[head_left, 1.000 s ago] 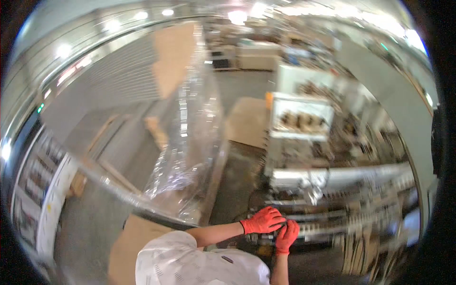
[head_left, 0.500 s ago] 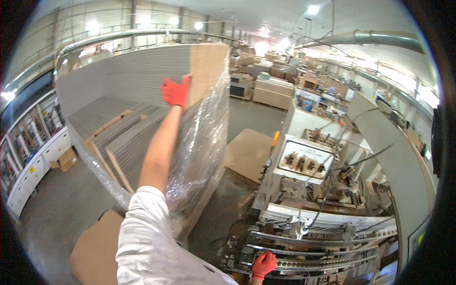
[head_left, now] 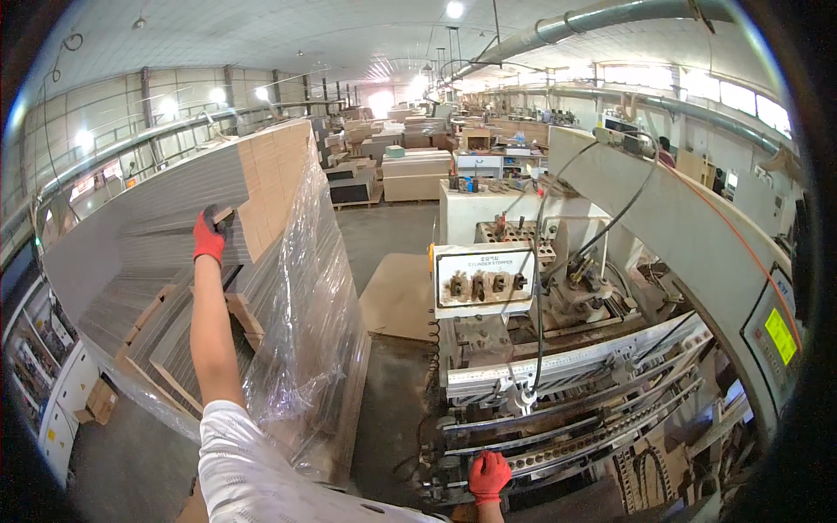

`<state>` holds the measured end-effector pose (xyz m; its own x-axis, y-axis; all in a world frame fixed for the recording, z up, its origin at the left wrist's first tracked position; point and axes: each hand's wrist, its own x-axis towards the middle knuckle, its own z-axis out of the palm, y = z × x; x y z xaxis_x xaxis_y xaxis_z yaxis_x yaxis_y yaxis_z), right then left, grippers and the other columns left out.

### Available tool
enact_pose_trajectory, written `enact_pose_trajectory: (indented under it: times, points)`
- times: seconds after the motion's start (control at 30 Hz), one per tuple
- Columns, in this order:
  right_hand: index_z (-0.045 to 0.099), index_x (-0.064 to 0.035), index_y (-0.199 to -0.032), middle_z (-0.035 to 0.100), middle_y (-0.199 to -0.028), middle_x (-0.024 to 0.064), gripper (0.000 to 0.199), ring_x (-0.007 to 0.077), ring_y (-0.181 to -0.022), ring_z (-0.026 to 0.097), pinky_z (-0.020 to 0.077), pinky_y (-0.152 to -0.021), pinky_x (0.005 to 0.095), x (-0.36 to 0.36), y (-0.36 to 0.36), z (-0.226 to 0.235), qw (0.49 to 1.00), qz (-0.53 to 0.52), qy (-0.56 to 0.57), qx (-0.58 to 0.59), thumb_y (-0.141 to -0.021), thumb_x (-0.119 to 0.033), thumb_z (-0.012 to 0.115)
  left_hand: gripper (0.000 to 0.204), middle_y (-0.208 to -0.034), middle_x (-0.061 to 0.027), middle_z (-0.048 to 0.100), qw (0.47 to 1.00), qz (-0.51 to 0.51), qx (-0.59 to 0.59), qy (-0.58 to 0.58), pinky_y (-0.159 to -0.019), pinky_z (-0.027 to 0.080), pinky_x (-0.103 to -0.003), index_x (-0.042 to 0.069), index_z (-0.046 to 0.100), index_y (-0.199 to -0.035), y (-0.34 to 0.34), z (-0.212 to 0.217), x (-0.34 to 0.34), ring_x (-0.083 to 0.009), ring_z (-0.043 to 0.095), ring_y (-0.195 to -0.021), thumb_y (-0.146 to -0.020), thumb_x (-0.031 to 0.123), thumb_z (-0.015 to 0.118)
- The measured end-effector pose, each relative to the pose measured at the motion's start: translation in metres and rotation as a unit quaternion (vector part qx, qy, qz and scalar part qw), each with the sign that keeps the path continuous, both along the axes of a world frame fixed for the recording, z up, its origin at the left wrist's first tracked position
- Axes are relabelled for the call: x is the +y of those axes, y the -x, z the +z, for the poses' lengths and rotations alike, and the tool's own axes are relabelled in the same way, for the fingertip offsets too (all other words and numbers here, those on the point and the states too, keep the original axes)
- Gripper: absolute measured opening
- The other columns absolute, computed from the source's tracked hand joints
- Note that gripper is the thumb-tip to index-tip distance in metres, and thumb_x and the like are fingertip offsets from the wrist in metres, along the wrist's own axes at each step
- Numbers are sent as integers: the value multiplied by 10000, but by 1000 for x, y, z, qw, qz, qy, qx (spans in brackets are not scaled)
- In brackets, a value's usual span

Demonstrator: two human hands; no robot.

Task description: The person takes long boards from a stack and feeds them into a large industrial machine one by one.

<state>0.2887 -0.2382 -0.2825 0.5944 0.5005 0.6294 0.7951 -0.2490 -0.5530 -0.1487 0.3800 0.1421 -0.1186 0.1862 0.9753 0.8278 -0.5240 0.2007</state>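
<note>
My left hand (head_left: 209, 237), in a red glove with dark fingers, reaches out to the upper part of a tall stack of grey panels (head_left: 148, 187). Its fingers are closed around the pale end of a board (head_left: 224, 213). Clear plastic film (head_left: 301, 340) wraps the near side of the stack, and several panels lie lower in its stepped hollow. Down at the right, my right hand (head_left: 489, 477), also red-gloved, is a fist beside the metal rails (head_left: 558, 453) of a machine. What that fist holds, if anything, is hidden.
A white machine panel (head_left: 484, 277) with several dark knobs stands ahead. The machine's large grey arm (head_left: 671, 200) with a lit yellow-green screen (head_left: 780, 338) rises at the right. A brown sheet (head_left: 397, 292) lies on the floor between stack and machine. Stacked boards (head_left: 418, 179) stand farther back.
The view has swung to the right, so stack and machine appear farther left. My left hand has gone from spread fingers at the stack to a grip on a board's end. My right hand stays closed.
</note>
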Motion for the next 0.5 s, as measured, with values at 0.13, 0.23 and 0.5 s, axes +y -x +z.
enact_pose_trajectory:
  times: [0.13,0.23,0.5]
  points:
    - [618,-144,-859,575,-749,108,92,364,-708,587,442,-590,494,-2,-1,-4,1000,-6,4,5,-790,-193,654,281,-1167,-76,646,956,-255,-46,139,-929,503,-347,41,637,-1177,-24,5,-88,-221,621,-1054,-923,159,619]
    - [645,-130,-836,606,-772,107,97,356,-702,601,458,-579,463,-1,-1,2,998,18,34,52,-806,-215,684,252,-1225,-88,631,734,-584,-280,205,-973,481,-376,-16,633,-1180,-81,-26,-200,-213,608,-1123,-950,69,579]
    - [549,-42,-1308,593,-1270,119,383,221,-1102,616,500,-912,346,29,31,119,691,353,-223,590,-1008,-279,533,594,-1348,-160,582,618,-643,-386,237,-983,496,-372,4,385,-1465,-205,-88,-401,-256,609,-1164,-916,2,612]
